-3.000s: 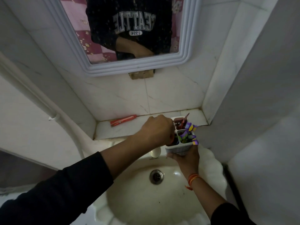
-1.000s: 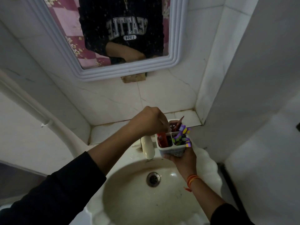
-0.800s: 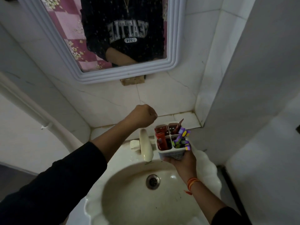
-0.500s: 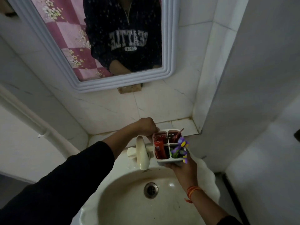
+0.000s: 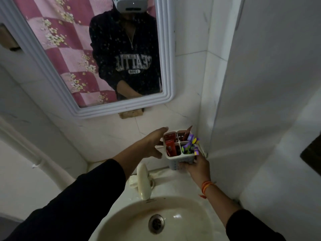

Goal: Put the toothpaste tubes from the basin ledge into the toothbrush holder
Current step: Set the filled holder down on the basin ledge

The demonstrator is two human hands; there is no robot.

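The white toothbrush holder (image 5: 182, 160) has several compartments and hangs above the ledge in the right corner. My right hand (image 5: 195, 165) grips it from below. Red toothpaste tubes (image 5: 171, 146) stand in its left compartments, and another red tube (image 5: 182, 135) sits at the back. Purple and green toothbrushes (image 5: 191, 145) fill the front right compartment. My left hand (image 5: 152, 145) is spread with fingers apart beside the holder's left wall, holding nothing. The ledge itself is mostly hidden behind my left arm.
A cream tap (image 5: 143, 183) stands at the back of the white basin (image 5: 194, 221), with the drain (image 5: 156, 223) below. A white-framed mirror (image 5: 166, 70) hangs on the tiled wall. A white wall (image 5: 260, 84) closes the right side.
The red tube on the ledge 3 s ago now stands in the holder. My left hand let go and opened beside it. My right hand carried the holder back toward the corner.
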